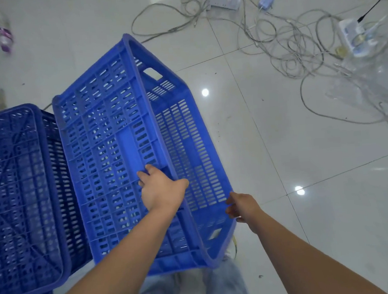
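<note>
Gripping the tipped blue crate (pixel 107 121) with left hand (pixel 161 188) and right hand (pixel 242 207), fingers curled on thin edges. Could slip loose and bang the floor (pixel 280 140) under the fingers.

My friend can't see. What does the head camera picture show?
The left hand and right hand grip the rim of a tilted blue crate over a tiled floor. A second crate stands beside it; cables lie beyond.

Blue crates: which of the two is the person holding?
The tilted crate on the right: the left hand grips its upper rim and the right hand its right edge. The other crate, at the left, is touched by no hand.
</note>
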`<state>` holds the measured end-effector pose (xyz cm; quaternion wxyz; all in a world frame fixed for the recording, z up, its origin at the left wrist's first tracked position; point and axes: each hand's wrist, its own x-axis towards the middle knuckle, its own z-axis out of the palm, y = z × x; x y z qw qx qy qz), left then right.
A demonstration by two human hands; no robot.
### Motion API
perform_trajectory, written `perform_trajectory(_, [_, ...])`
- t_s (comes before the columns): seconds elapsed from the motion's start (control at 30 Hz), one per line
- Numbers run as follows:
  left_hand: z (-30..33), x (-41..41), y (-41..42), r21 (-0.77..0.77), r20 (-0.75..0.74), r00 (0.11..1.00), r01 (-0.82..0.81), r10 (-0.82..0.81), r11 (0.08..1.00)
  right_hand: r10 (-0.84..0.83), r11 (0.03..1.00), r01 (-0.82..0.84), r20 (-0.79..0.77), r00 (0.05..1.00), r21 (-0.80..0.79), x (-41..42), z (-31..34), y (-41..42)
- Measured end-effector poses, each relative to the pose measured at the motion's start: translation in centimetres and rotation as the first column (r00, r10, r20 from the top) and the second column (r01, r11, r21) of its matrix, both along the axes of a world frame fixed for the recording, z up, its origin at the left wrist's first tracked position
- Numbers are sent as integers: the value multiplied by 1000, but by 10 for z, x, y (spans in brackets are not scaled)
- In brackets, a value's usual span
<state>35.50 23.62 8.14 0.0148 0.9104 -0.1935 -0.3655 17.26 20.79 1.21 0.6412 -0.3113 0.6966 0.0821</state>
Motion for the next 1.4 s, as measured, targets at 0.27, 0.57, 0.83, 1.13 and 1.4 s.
perform_trajectory(0.27, [6,21,16,-153,-66,984,-175,167,973,102,994,-109,-173,980,-31,-12,-14,12])
perform_trajectory(0.57, [7,52,32,-233,-137,926,-374,351,898,260,962,-272,-280,924,-6,1,-7,11])
perform_trajectory(0.83, [-16,91,66,-277,-346,821,-552,455,786,-191,975,211,-214,958,73,23,-15,27])
perform_trajectory(1.13, [-71,102,92,-195,-500,699,-666,512,720,-336,936,351,-292,895,-2,13,-37,33])
perform_trajectory(1.4, [-105,80,101,-139,-583,535,-807,611,574,-195,980,159,-432,881,-118,-1,-56,10])
